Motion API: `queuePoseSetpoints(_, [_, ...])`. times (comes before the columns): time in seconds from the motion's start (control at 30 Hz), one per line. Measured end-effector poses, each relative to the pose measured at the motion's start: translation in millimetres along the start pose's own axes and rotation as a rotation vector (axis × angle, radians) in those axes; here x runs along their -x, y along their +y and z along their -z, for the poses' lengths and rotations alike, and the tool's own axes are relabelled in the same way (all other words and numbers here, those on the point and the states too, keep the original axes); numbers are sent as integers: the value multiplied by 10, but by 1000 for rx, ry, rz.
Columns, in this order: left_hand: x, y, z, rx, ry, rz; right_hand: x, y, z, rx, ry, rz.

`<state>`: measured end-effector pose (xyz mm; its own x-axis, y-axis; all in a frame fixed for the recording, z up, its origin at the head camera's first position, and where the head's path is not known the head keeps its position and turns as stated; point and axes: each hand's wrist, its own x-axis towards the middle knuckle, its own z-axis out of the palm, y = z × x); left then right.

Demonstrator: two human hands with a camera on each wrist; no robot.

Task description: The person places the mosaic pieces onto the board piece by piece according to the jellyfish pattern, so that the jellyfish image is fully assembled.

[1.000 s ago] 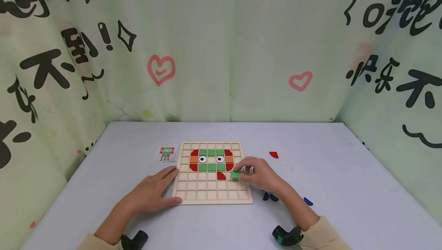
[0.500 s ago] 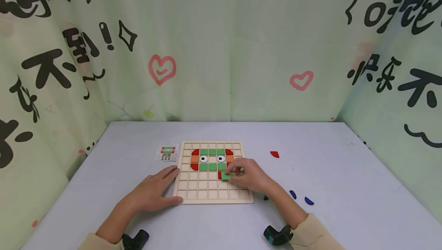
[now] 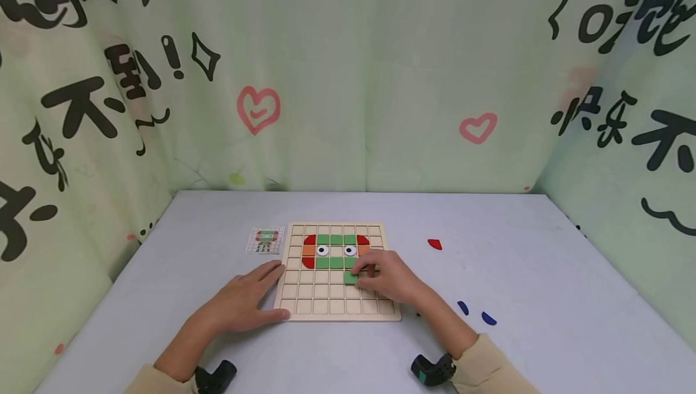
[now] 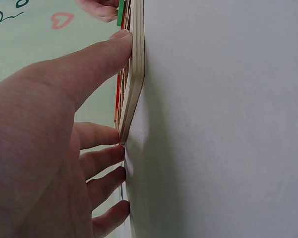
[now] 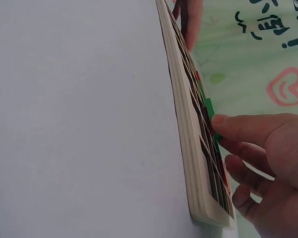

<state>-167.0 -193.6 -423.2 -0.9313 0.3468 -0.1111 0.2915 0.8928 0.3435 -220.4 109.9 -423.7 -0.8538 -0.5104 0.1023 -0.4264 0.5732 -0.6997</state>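
Observation:
A wooden grid board (image 3: 321,306) lies on the table, with red, orange, green and eye-printed pieces forming a head-like pattern. My right hand (image 3: 388,274) pinches a green square (image 3: 350,278) between thumb and fingers, just below the pattern's lower green row. In the right wrist view the green square (image 5: 210,109) stands proud of the board's cells; a red piece beneath it is mostly hidden. My left hand (image 3: 241,300) rests spread at the board's left side, its thumb on the near corner and fingertips along the edge. The right hand hides part of the pattern's right side.
A small picture card (image 3: 265,240) with a gridded figure lies left of the board. To the right are a red piece (image 3: 435,244) and blue pieces, one blue piece (image 3: 489,318) lying farthest right. A printed curtain (image 3: 364,80) stands behind the table.
My right hand has carried the green square leftward across the board, over the red quarter-round piece, which is now covered. My left hand has stayed at the board's edge.

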Motion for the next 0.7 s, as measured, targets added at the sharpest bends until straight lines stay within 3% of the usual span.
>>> queuePoseSetpoints(0.7, [-9,-23,-13,-12,11,-13,-175,-106,-155,34,2,56])
